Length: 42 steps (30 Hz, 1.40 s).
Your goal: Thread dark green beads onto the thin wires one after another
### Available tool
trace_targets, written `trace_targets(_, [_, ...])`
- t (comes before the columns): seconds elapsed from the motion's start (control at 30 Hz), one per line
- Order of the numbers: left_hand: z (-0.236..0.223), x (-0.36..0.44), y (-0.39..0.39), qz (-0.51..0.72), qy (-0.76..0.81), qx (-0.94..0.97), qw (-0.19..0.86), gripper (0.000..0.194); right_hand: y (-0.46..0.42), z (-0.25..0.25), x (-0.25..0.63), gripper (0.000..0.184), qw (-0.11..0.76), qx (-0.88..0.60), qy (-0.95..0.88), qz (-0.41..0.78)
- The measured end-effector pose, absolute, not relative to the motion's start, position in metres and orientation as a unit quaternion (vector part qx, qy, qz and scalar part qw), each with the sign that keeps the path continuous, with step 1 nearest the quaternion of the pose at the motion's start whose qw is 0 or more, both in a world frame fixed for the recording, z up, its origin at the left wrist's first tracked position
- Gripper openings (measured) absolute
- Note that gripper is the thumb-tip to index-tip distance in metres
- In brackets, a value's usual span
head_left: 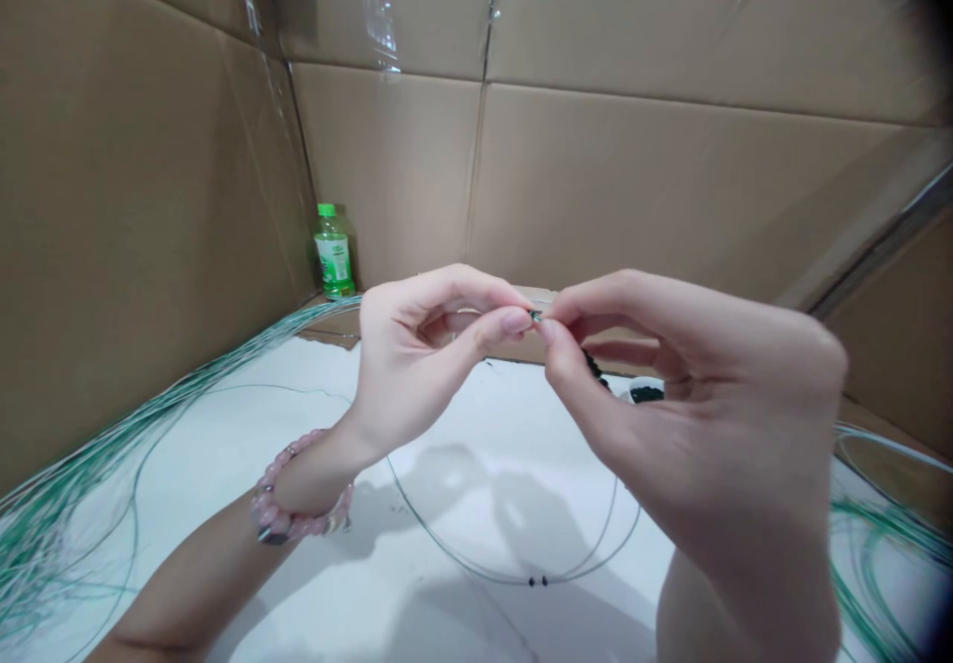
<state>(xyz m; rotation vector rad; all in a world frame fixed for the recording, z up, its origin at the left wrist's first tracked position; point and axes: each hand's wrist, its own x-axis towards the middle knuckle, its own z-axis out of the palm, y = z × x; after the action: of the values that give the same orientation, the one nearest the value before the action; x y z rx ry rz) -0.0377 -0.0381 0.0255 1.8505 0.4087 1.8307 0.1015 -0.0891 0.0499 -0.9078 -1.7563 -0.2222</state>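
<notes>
From my end this reads as close fingertip work: my left hand [406, 365] and right hand [715, 435] nearly meet, thumbs and forefingers pinching a tiny green wire piece [535, 317] between them, above the white work surface [328, 584]. Any move from here would, I judge, call for light, steady pressure. I have both wrists raised and palms angled inward
</notes>
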Motion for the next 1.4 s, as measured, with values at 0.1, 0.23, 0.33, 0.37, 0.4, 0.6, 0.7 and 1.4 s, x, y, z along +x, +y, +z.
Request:
trace_targets(0.1, [0.025,-0.040,-0.038,0.666,0.140,0.696,0.230,0.005,-0.091,0.051,0.103,0.010,0.530,-0.384,-0.746,-0.121])
trace_targets(0.23, [0.024,-0.042,-0.036,0.652,0.148,0.710,0.221,0.007,-0.089,0.050,0.108,0.010,0.521,-0.384,-0.750,-0.135])
trace_targets(0.33, [0.025,-0.044,-0.034,0.657,0.149,0.706,0.218,0.008,-0.086,0.049,0.110,0.013,0.547,-0.367,-0.749,-0.076])
trace_targets(0.37, [0.026,-0.044,-0.033,0.661,0.150,0.703,0.215,0.009,-0.085,0.049,0.110,0.014,0.555,-0.363,-0.746,-0.057])
trace_targets(0.4, [0.026,-0.045,-0.033,0.664,0.152,0.701,0.212,0.009,-0.084,0.049,0.110,0.014,0.562,-0.360,-0.744,-0.045])
trace_targets(0.6, [0.029,-0.046,-0.034,0.667,0.161,0.701,0.195,0.006,-0.082,0.051,0.109,0.012,0.574,-0.345,-0.743,-0.026])
trace_targets(0.7, [0.027,-0.046,-0.034,0.663,0.164,0.703,0.199,0.006,-0.081,0.050,0.109,0.012,0.572,-0.342,-0.745,-0.008])
trace_targets(1.4, [0.024,-0.040,-0.033,0.647,0.180,0.724,0.160,0.006,-0.078,0.058,0.122,0.003,0.506,-0.380,-0.773,0.039])
